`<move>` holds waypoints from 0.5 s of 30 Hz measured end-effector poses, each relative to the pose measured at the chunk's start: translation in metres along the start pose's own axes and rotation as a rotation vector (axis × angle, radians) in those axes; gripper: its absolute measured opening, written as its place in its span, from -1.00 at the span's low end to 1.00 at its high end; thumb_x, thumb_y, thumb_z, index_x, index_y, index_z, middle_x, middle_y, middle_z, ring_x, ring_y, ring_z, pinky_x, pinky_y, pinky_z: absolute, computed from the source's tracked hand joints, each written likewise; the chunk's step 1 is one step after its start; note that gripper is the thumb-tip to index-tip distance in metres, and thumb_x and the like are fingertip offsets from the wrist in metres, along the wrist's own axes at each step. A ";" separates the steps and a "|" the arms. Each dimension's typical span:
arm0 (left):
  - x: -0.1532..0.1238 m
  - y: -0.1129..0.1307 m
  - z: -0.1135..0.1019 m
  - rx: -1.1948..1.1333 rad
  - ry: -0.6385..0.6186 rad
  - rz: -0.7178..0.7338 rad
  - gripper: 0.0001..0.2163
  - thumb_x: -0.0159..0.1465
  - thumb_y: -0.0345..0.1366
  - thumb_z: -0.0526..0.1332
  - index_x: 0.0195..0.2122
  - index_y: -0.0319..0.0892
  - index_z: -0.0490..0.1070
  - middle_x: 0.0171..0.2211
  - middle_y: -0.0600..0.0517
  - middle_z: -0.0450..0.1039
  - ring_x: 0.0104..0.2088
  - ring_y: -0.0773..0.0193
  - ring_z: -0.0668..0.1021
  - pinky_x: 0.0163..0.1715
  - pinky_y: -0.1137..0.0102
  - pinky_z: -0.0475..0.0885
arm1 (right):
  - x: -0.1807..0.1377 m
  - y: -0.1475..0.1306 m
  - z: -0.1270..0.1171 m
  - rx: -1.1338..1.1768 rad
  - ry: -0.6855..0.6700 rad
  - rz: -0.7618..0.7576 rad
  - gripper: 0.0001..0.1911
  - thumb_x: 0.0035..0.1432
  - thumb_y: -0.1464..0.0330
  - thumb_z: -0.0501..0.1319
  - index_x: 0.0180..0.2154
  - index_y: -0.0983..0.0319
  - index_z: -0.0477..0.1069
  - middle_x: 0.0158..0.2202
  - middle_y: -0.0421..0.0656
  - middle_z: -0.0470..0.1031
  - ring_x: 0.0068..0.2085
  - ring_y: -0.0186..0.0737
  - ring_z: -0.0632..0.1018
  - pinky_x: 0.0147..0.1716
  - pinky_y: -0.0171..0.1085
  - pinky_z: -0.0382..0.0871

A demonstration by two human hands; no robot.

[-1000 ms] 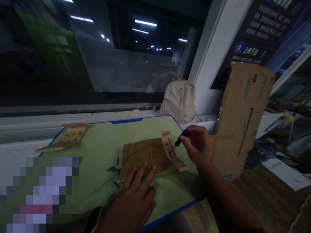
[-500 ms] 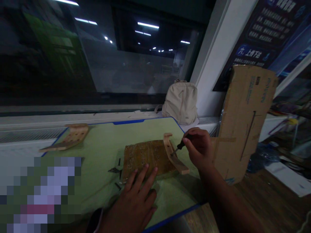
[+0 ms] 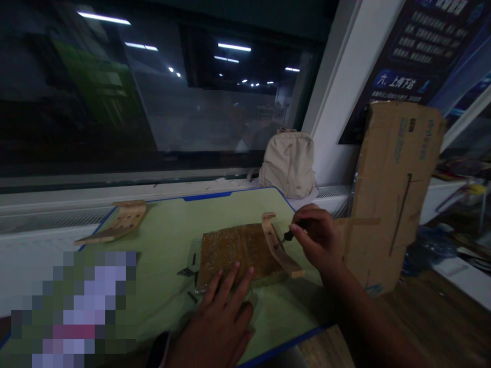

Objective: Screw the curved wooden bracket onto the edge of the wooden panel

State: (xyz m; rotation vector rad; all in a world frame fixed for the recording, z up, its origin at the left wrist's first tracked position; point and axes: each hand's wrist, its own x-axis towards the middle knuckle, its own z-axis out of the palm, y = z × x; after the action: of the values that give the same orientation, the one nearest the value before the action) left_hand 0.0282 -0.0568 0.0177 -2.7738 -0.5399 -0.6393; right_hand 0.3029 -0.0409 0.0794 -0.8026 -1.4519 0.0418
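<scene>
My left hand (image 3: 224, 317) lies with fingers spread on the near edge of a brown, slightly bowed board (image 3: 238, 250) with small holes. Along the board's right edge stands a curved wooden strip (image 3: 276, 245) with holes in it. In my right hand (image 3: 316, 237) is a screwdriver (image 3: 289, 235) with a black handle, held between thumb and fingers. Its thin shaft slants down to the left, the tip at a hole in the strip. Whether a screw sits under the tip is too small to tell. Several dark screws (image 3: 186, 272) lie left of the board.
A second curved wooden piece (image 3: 125, 222) with holes rests at the table's far left. The green, blue-edged tabletop (image 3: 164, 245) meets a windowsill, where a beige backpack (image 3: 287, 163) stands. Cardboard (image 3: 395, 194) leans upright beyond my right arm. Pixelation covers the lower left.
The view has shifted slightly, so everything sits a little further right. My right hand now covers more of the screwdriver handle. The left hand stays on the board.
</scene>
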 end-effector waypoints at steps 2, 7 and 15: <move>0.000 -0.001 0.001 0.011 0.013 0.002 -0.69 0.31 0.04 0.35 -0.16 -0.09 0.45 0.41 -0.11 0.21 0.40 -0.12 0.22 0.35 0.05 0.08 | 0.002 0.002 -0.004 -0.128 -0.011 -0.042 -0.86 0.20 0.42 0.40 -0.20 0.10 0.55 -0.38 -0.22 0.48 -0.34 -0.26 0.51 -0.39 -0.27 0.43; -0.003 -0.004 0.009 0.060 0.028 0.031 -0.66 0.32 0.08 0.33 -0.15 -0.08 0.45 0.41 -0.14 0.21 0.39 -0.15 0.25 0.29 0.04 0.17 | 0.003 -0.003 -0.007 -0.083 -0.168 -0.061 -0.69 0.44 0.28 0.14 0.12 0.06 0.54 -0.20 -0.09 0.60 -0.15 -0.14 0.62 -0.22 -0.13 0.55; -0.007 -0.006 0.012 0.035 -0.044 0.027 -0.66 0.37 0.08 0.28 -0.05 -0.08 0.48 0.46 -0.15 0.12 0.39 -0.21 0.25 0.27 -0.02 0.22 | -0.007 0.006 0.000 0.050 -0.027 0.097 -0.74 0.33 0.34 0.31 0.04 0.04 0.46 -0.27 -0.19 0.59 -0.29 -0.24 0.66 -0.32 -0.25 0.61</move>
State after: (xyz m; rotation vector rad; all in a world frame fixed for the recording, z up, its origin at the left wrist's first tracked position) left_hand 0.0245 -0.0498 0.0048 -2.7635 -0.5173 -0.5592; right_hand 0.3042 -0.0399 0.0707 -0.8341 -1.4311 0.1625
